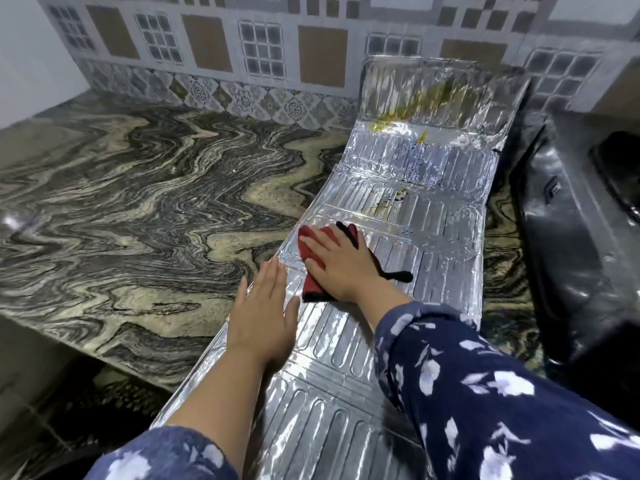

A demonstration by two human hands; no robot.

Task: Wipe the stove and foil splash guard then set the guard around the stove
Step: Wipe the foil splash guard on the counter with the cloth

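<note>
Marbled countertop [138, 202] at nine o'clock, bare. Left hand [263, 317] flat and spread at six o'clock, fingers apart, clamped on nothing, pinning the near-left edge of the foil splash guard [398, 258]. Guard unfolded in hinged panels along the counter from six o'clock up to one o'clock, far panel bent upward against the tiled wall [263, 57], yellow grease stains [408, 112] unwiped there. Right hand [341, 263] open, palm pressing a red and black cloth [311, 251] on the middle panel, not pinching it. Black stove [571, 237] at three o'clock, just beside the guard. Probably very light, thin, easily creased and slippery: best held flat by the edges, lifted near the fold lines
</note>
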